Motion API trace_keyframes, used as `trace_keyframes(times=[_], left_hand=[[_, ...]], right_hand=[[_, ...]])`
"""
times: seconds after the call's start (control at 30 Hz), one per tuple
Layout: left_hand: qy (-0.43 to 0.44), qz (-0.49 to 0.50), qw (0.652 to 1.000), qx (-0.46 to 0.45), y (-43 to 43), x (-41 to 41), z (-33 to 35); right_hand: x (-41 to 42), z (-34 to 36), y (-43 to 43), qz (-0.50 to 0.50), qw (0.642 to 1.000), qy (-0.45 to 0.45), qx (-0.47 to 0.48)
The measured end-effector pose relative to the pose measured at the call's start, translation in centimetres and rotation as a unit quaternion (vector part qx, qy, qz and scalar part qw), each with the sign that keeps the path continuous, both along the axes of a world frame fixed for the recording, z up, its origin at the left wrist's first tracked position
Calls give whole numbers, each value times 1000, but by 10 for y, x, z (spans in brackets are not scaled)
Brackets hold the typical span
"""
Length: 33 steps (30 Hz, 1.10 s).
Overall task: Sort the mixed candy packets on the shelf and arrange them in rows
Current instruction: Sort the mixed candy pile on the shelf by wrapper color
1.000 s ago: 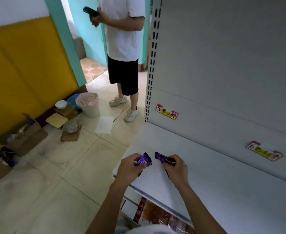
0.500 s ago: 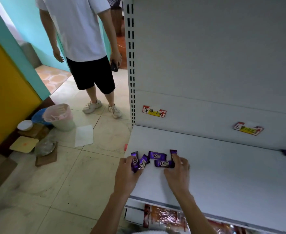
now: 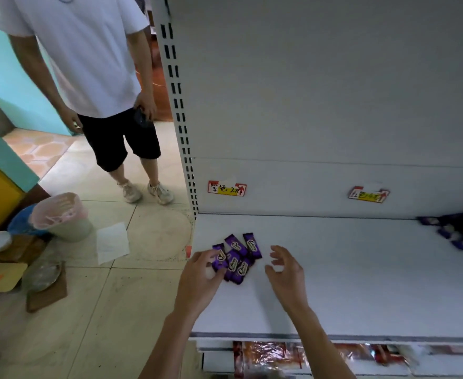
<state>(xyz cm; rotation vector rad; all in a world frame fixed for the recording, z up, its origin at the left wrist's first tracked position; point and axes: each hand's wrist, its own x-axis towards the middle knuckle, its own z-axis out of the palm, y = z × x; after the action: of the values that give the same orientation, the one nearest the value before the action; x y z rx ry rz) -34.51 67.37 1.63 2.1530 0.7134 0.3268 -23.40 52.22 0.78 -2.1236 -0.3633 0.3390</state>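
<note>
Purple packets (image 3: pixel 235 257) (clustered) touch left hand (image 3: pixel 201 277); right hand (image 3: pixel 286 272) open.

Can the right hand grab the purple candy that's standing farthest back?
Probably yes. The right hand hovers open just beside the purple Choco packets, and the rearmost purple packet lies on the bare white shelf with nothing between them. The left hand is touching the pile's other side.

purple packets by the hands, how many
5 purple packets show, clustered at the shelf's left end: two upright behind, three overlapping in front, one under the left hand's fingers. More may hide beneath.
</note>
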Motion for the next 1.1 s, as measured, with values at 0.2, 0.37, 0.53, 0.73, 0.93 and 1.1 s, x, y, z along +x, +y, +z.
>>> trace_keyframes(times=[0.2, 0.37, 0.53, 0.73, 0.93, 1.1], left_hand=[[-44, -36, 998, -22, -12, -8, 24], [-52, -92, 994, -28, -46, 2, 40], [-46, -183, 981, -39, -118, 32, 50], [-37, -292, 954, -51, -245, 63, 56], [-44, -365, 926, -82, -374, 76, 56], [-27, -404, 911, -81, -441, 80, 57]], right_hand=[[-21, 14, -53, -77, 996, -24, 23], [-37, 37, -112, -145, 987, -36, 62], [-53, 52, -187, -240, 965, -46, 98], [-82, 62, -308, -346, 931, -64, 97], [-91, 63, -426, -429, 895, -86, 84], [-98, 58, -490, -467, 877, -69, 91]])
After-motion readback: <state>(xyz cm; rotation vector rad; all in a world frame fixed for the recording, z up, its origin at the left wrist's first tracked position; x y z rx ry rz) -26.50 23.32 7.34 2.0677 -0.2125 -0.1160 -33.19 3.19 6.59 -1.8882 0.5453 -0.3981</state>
